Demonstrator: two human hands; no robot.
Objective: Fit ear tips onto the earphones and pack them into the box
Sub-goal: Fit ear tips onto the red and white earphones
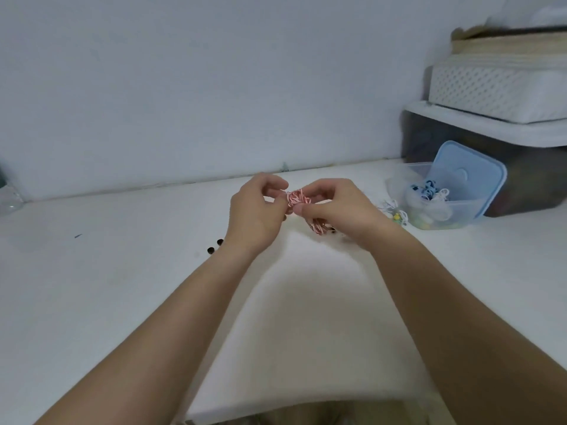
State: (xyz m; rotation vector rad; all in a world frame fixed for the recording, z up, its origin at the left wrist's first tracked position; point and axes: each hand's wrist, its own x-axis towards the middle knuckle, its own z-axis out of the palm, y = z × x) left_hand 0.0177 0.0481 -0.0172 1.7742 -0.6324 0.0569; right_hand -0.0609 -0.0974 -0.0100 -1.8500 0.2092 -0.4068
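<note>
A coiled pair of red-and-white striped earphones (297, 199) is held above the white table (122, 286) between both hands. My left hand (256, 214) pinches the coil's left end with curled fingers. My right hand (334, 210) grips the right end, and part of the cable (317, 225) hangs below it. Two small black ear tips (215, 245) lie on the table just left of my left wrist. A clear plastic box (441, 207) at the right holds several blue and white earphones, and its blue lid (466, 179) leans against it.
A white earphone bundle with a yellow-green piece (395, 211) lies beside the box. Behind the box stand a dark storage bin (521, 179) with a white lid and white perforated baskets (497, 90) stacked on top. A wall runs along the table's far edge.
</note>
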